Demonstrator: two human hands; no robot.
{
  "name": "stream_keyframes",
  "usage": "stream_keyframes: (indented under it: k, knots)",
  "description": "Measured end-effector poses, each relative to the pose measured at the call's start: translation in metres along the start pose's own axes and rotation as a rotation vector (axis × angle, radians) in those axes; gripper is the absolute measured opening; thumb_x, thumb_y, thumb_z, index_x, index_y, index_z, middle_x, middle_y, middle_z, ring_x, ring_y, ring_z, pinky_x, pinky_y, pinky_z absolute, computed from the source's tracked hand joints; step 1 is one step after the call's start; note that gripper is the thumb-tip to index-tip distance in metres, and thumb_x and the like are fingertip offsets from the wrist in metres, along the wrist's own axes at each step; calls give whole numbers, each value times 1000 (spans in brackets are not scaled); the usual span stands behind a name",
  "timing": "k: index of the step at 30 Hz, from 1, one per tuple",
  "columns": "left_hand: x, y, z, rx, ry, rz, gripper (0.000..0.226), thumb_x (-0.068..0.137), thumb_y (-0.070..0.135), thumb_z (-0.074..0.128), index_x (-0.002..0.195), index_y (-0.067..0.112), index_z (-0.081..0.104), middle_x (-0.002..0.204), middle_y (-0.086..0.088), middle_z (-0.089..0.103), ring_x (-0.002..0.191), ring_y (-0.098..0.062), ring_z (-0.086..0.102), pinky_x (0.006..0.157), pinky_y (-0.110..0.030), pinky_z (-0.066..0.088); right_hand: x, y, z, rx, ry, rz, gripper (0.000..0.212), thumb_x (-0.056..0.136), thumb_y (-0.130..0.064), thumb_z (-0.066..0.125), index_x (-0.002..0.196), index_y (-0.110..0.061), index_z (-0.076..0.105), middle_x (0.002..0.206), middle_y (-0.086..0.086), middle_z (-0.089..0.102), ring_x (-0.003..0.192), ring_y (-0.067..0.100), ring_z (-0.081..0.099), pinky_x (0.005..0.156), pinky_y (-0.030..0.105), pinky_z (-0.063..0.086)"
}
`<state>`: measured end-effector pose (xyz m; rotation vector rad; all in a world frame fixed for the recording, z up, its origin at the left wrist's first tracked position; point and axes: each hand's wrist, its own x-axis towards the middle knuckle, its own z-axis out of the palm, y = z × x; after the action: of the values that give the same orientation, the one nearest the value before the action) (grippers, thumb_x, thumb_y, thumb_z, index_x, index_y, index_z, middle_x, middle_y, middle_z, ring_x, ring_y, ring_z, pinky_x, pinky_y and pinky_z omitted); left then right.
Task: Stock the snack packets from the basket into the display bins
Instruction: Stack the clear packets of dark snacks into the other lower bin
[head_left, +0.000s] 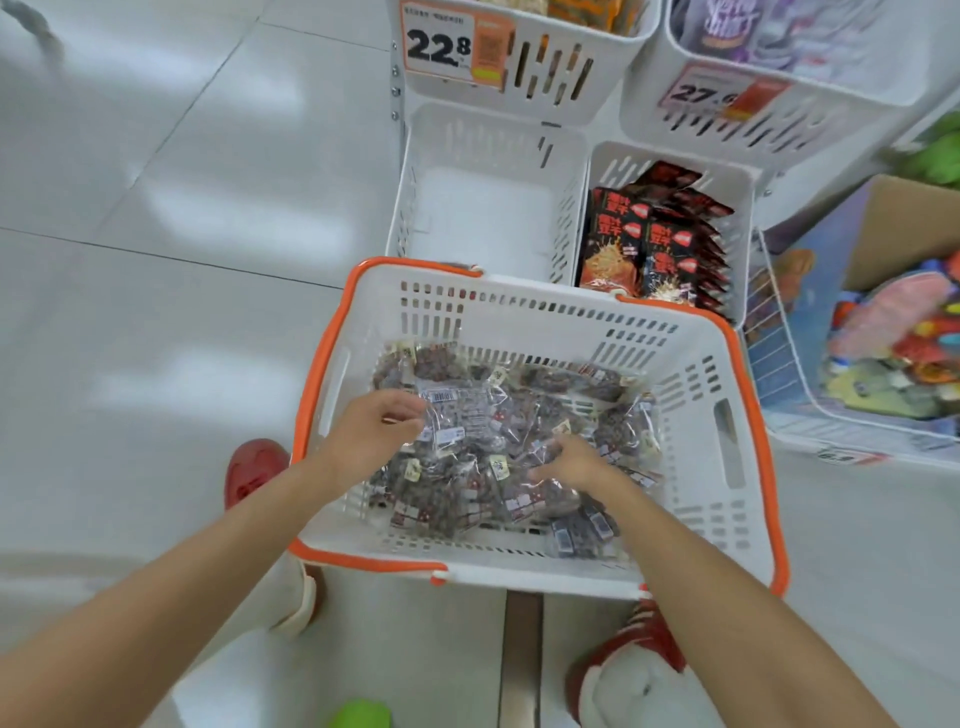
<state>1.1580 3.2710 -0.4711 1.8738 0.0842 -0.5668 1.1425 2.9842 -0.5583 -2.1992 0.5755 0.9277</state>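
The snack packets lie heaped in the basket. The left hand pinches one by its edge; the right hand digs into the heap, and whether it has hold I can't tell. Slick film — a loose pinch could drop one short of the empty bin beyond the basket.

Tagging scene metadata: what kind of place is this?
Most likely a retail shop aisle, probably snacks or groceries. White display bins carry orange price tags, one bin holds stacked red-and-black packs, and an orange-rimmed shopping basket holds clear snack packets.
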Motion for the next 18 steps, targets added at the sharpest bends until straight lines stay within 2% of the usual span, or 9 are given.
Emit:
stream_keyframes:
  k: [2, 4, 6, 8, 9, 12, 14, 15, 18]
  knots:
    - [1, 9, 3, 8, 9, 16, 20, 91, 11, 67, 98, 30, 64, 102, 5, 65, 92, -14, 62, 86, -31, 53, -16, -6, -18, 38, 7, -118, 29, 89, -23, 72, 102, -1, 58, 108, 15, 61, 92, 22, 58, 80, 27, 44]
    - [4, 17, 8, 13, 22, 18, 29, 88, 21, 72, 115, 26, 62, 113, 6, 63, 101, -11, 61, 96, -36, 50, -38, -22, -33, 151, 22, -233, 15, 91, -22, 69, 100, -10, 64, 101, -1, 67, 93, 15, 63, 82, 27, 48]
    - [4, 24, 15, -15, -46, -32, 67, 79, 41, 77, 138, 27, 47, 128, 12, 53, 114, -10, 54, 101, -35, 46, -60, -46, -41, 391, -24, -327, 12, 91, -17, 66, 103, -13, 67, 101, 1, 73, 95, 19, 70, 85, 32, 54]
    - [3, 27, 19, -101, -158, -107, 93, 64, 55, 82, 144, 30, 41, 135, 11, 52, 119, -13, 54, 104, -41, 45, -72, -71, -43, 551, -84, -364, 15, 91, -17, 64, 105, -12, 66, 100, 4, 75, 96, 19, 71, 82, 31, 57]
    - [2, 27, 18, -158, -183, -132, 86, 64, 52, 83, 138, 26, 49, 133, 5, 59, 117, -18, 58, 103, -45, 47, -72, -81, -41, 553, -95, -379, 19, 90, -21, 64, 106, -12, 66, 102, 5, 74, 97, 19, 71, 83, 32, 58]
    - [5, 23, 2, -293, -54, -129, 21, 86, 15, 73, 106, 17, 67, 99, -3, 74, 106, -30, 67, 94, -53, 53, -58, -98, -23, 520, -8, -437, 24, 92, -30, 61, 112, -17, 64, 110, 2, 71, 106, 20, 66, 92, 34, 54]
    - [9, 20, -13, -362, 36, -99, 15, 90, 10, 68, 102, 18, 66, 86, 4, 73, 109, -32, 65, 95, -56, 52, -37, -95, -3, 402, 160, -455, 26, 95, -26, 58, 121, -21, 61, 121, -3, 65, 114, 25, 62, 99, 38, 51]
    - [10, 18, -19, -379, 44, -83, 18, 91, 10, 67, 106, 19, 64, 91, 3, 73, 110, -32, 65, 96, -56, 51, -24, -91, 7, 268, 182, -461, 35, 94, -28, 61, 130, -24, 57, 132, -6, 58, 123, 25, 56, 104, 42, 47]
    - [9, 14, -23, -308, 52, -38, 31, 94, 10, 63, 117, 29, 58, 106, 2, 70, 104, -18, 66, 94, -35, 53, 5, -76, 38, -321, 26, -488, 79, 86, -32, 73, 152, -30, 29, 161, -5, 23, 148, 20, 19, 121, 48, 18]
